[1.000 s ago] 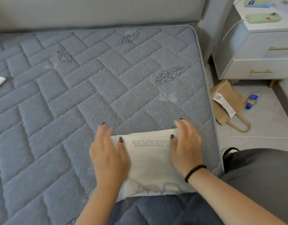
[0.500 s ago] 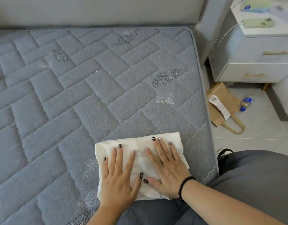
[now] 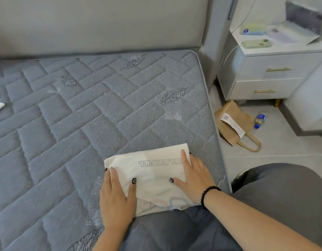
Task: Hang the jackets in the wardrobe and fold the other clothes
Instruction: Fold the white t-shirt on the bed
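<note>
Now the two hands sit apart at the sides of the folded white garment [image 3: 153,175], where half a second ago they lay flat side by side on its middle; grey printed lettering that was covered then shows between them. The left hand [image 3: 116,198] rests on the garment's left edge, fingers straight and thumb spread onto the cloth. The right hand [image 3: 193,176], a black bead bracelet [image 3: 208,195] on its wrist, lies flat along the right edge, fingers straight and thumb reaching inward. One garment is in view, near the right edge of the grey quilted mattress [image 3: 84,124], toward its near corner. On the floor beyond that edge lie one brown paper bag [image 3: 232,124] and one small bottle [image 3: 259,120], before one two-drawer nightstand [image 3: 265,77].
</note>
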Demonstrator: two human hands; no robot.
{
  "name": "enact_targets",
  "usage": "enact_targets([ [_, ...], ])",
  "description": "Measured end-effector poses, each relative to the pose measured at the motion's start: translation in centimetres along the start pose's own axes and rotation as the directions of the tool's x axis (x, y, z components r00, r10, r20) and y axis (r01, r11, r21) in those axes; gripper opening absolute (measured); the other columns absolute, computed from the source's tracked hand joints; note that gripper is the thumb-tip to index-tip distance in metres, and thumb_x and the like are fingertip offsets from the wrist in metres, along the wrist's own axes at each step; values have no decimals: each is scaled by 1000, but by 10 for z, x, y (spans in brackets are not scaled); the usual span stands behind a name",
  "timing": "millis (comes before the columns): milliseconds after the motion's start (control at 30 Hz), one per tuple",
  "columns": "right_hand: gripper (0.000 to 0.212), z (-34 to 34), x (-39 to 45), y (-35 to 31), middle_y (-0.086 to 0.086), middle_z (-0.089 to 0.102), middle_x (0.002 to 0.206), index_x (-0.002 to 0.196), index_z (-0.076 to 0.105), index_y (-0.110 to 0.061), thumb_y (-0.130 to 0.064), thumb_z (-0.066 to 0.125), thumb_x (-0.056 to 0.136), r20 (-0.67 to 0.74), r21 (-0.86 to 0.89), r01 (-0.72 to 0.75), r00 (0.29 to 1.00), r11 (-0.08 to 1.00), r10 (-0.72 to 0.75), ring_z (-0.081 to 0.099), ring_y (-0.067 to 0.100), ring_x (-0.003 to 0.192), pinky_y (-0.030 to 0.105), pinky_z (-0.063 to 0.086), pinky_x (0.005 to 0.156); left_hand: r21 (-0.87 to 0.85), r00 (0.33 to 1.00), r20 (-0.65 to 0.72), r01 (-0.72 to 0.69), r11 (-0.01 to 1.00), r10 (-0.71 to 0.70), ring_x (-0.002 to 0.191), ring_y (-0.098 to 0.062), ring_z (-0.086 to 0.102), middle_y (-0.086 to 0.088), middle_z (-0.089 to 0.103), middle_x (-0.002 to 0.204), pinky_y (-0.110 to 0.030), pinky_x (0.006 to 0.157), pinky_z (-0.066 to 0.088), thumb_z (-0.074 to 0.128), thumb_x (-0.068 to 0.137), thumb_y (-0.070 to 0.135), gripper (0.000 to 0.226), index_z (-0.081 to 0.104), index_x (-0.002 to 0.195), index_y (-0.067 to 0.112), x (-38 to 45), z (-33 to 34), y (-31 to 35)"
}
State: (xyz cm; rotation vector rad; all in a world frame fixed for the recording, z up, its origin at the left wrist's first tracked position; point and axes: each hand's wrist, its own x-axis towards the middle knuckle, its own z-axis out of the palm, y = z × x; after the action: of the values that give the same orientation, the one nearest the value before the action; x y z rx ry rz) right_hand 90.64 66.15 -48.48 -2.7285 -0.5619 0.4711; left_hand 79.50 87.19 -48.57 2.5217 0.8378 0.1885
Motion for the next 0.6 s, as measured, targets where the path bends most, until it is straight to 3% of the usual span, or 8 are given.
enact_targets([
  [67,98,-7,-1,-4,2,25,148,151,-9,-26,-61,54,84,-31,165,-17,999,986,22,24,23,133,38,36,105,-234,980,-8,190,954,-197,123,-34,45,-15,50,133,-52,95,44,67,77,57,75,44,133,13,4,-9,3],
  [167,93,-12,-3,-2,-3,40,130,143,19,-26,-52,72,71,-48,411,-118,987,904,150,45,19,117,36,46,91,-406,920,145,390,826,-364,94,-26,61,2,64,97,-41,74,49,76,57,59,59,56,100,23,11,-23,3],
  [233,88,-10,-3,4,-5,45,127,135,32,-24,-48,79,65,33,582,-229,966,780,258,52,15,111,31,47,89,-487,846,339,532,693,-411,86,-26,68,0,72,92,-38,72,53,85,62,47,50,64,98,19,17,-29,2],
  [300,74,-11,1,13,-6,54,121,125,40,-24,-39,82,66,164,718,-308,946,625,278,56,12,104,30,50,89,-484,754,494,652,584,-433,85,-32,71,-8,76,92,-46,80,57,89,62,37,50,68,103,16,20,-33,3],
  [400,46,-21,6,25,-4,63,109,110,50,-22,-27,79,75,321,808,-375,927,453,194,63,11,96,33,55,85,-434,783,448,613,661,-432,91,-28,68,-4,74,95,-44,86,52,88,63,36,53,67,107,13,20,-38,17],
  [500,30,-37,4,36,0,68,105,109,58,-16,-22,70,83,299,824,-318,947,470,116,66,13,95,34,57,82,-323,862,337,483,814,-378,96,-26,59,-8,67,107,-40,87,43,81,69,41,52,65,109,12,19,-44,50],
  [600,16,-62,3,57,-8,69,97,97,59,-22,-19,66,84,219,853,-245,969,461,110,66,7,88,24,56,74,-284,888,278,439,852,-365,91,-26,52,-12,62,108,-36,81,36,71,86,32,29,62,106,13,25,-40,95],
])
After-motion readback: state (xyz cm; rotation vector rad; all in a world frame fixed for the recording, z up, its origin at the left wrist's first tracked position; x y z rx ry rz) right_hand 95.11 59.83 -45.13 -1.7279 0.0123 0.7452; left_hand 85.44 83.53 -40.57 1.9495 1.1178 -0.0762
